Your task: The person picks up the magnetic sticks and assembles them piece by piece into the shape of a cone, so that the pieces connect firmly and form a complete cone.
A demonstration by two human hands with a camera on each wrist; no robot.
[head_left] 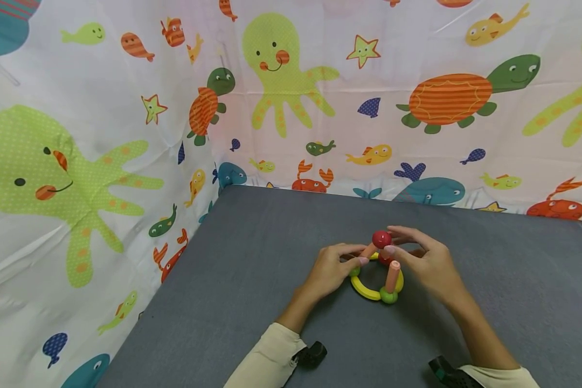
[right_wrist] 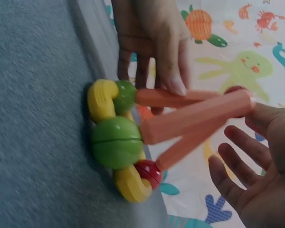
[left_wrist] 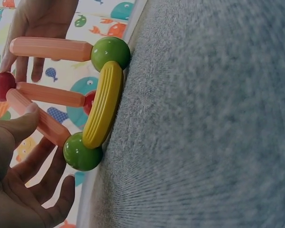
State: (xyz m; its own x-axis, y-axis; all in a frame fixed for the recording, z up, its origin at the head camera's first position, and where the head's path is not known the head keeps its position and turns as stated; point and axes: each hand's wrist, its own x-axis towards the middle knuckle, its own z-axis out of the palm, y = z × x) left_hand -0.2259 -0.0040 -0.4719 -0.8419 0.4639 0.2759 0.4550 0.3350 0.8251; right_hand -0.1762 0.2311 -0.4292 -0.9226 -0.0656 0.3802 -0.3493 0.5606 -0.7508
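While no writing shows | left hand grip pinches orange rod | right hand grip released

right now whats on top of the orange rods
A red ball caps two leaning rods; the third stands bare. Right-hand fingers partly cover the joint.

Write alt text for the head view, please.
Two hands meet over a small toy frame on a grey table: the left hand touches a peach rod, the right hand is at the red ball on top. Yellow curved pieces and green balls form the base.
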